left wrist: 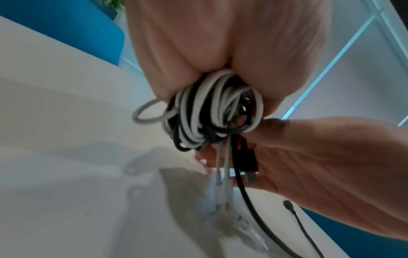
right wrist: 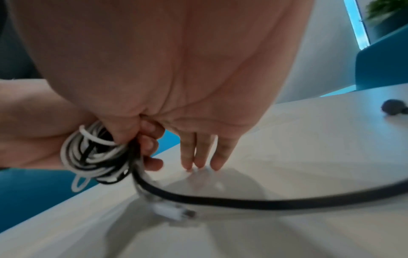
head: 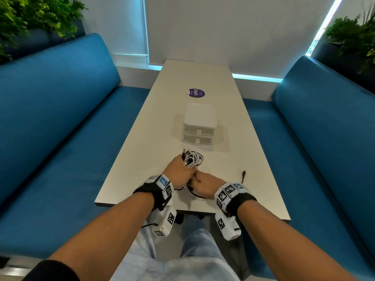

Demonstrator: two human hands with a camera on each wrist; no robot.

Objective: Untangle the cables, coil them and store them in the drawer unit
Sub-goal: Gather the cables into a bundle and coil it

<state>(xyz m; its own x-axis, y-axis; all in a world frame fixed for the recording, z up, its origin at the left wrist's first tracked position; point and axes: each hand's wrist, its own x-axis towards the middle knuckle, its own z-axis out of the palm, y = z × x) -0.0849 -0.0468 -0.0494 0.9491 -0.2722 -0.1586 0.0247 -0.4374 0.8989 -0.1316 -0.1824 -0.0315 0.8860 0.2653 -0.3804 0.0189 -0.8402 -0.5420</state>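
— What do your fingers hold at this moment?

— My left hand has its fingers curled tight around a bundle of cables, white and black loops together. The bundle comes out of my fist on the far side, and some plugs stick up from it.

— And the other hand?

— My right hand touches the left one. Its thumb and first finger pinch the strands where they leave the bundle; the other three fingers are straight and point down to the worktop, their tips at the surface. I cannot tell whether they press on it.

— Which strands hang free?

— Two white strands and a black cable go down from the bundle. The black cable runs over the worktop to my right, and its plug lies apart from my hands. A white plug lies on the worktop under my right hand.

— Where is the drawer unit?

— The drawer unit stands on the worktop beyond the bundle, near but not touching. It is white, with two drawers, both closed. Behind it there is a round purple sticker. Blue benches are on both sides.
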